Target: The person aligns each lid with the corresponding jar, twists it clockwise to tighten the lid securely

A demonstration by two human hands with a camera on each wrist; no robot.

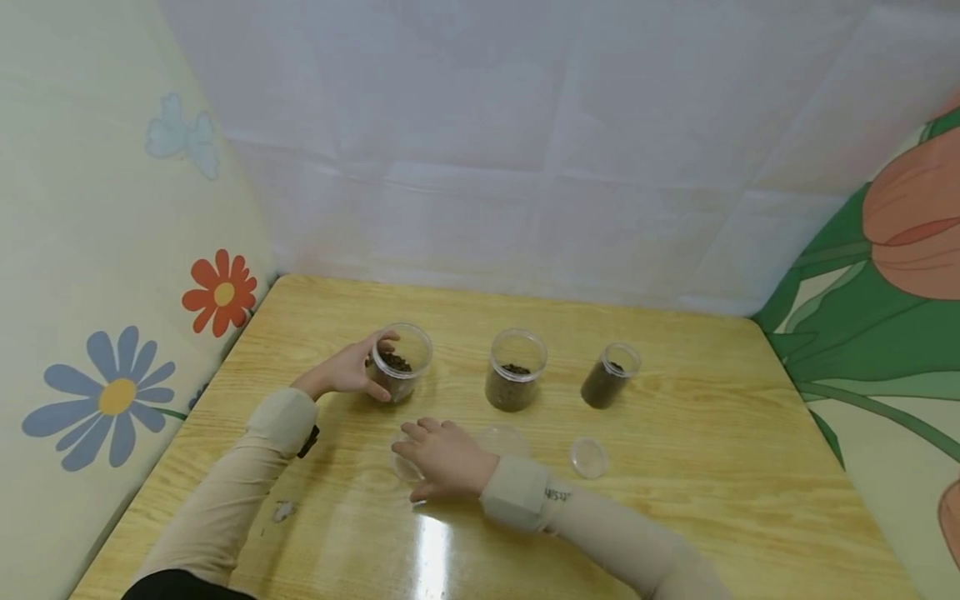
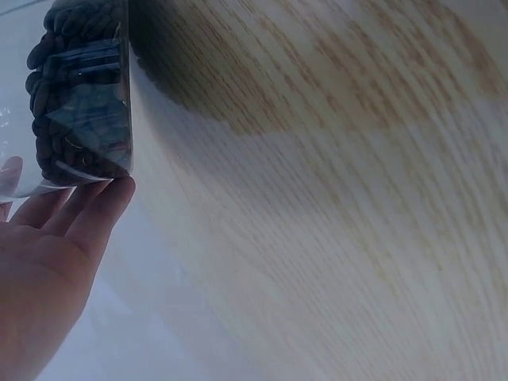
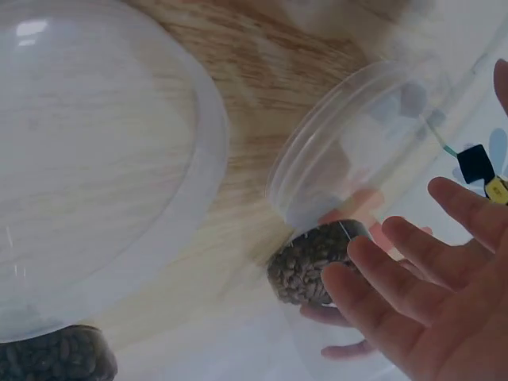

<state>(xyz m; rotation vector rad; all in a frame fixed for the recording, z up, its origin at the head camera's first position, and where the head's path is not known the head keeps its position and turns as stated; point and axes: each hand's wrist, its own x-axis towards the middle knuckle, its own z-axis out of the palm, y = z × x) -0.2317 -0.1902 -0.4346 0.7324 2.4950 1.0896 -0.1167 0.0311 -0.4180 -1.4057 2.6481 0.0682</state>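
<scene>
On the wood-grain table (image 1: 712, 433), your left hand (image 1: 345, 369) grips the left jar (image 1: 403, 387), which holds dark, bean-like pieces (image 2: 79, 103); the middle jar (image 1: 513, 393) and narrower right jar (image 1: 603, 387) stand beyond; your right hand (image 1: 450, 458) is released, fingers loosely extended, over the left lid (image 1: 406, 468), contact unclear; the small lid (image 1: 588, 458) lies apart; your right sleeve's lettering (image 1: 557, 495) is unreadably blurred.

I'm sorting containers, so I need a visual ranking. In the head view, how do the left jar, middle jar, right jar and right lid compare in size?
1. Left jar and middle jar: too alike to rank
2. Right jar: clearly narrower
3. Right lid: smallest
</scene>
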